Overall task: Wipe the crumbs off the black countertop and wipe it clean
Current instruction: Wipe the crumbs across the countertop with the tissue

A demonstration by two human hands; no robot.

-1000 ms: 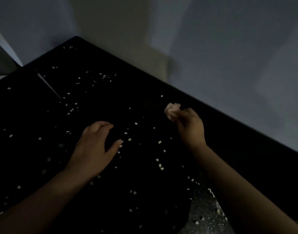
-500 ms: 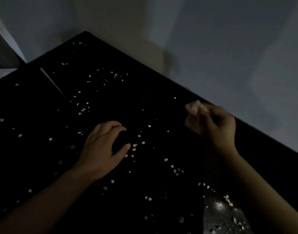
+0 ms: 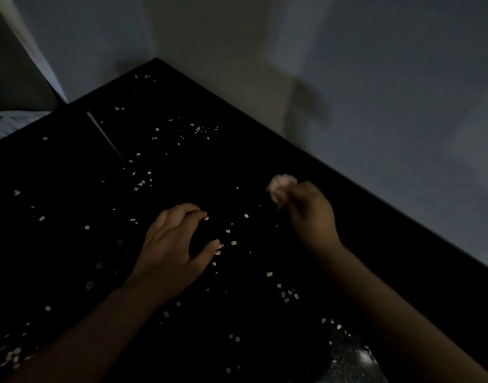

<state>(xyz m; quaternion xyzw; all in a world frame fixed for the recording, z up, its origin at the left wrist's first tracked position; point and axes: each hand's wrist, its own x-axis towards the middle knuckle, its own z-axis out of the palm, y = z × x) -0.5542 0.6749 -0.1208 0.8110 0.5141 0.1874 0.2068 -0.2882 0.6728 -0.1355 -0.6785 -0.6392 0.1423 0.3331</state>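
Observation:
The black countertop [image 3: 71, 167] fills the lower left of the dim head view and is strewn with several pale crumbs [image 3: 201, 130]. My left hand [image 3: 171, 250] rests on the counter in the middle, fingers curved and thumb spread, with crumbs lying by the fingertips. My right hand [image 3: 310, 217] is held a little to the right, near the back edge, and grips a small crumpled pale wad [image 3: 280, 186] that sticks out past the fingers. This hand is blurred.
A pale wall [image 3: 347, 78] runs along the counter's back edge, meeting another wall at the far corner. A thin light seam [image 3: 104, 136] crosses the counter at the upper left. A speckled shiny patch [image 3: 356, 360] shows at the bottom right.
My right hand with the wad has swung right and then back toward the left above the counter. My left hand has stayed planted among the crumbs while the view shifted.

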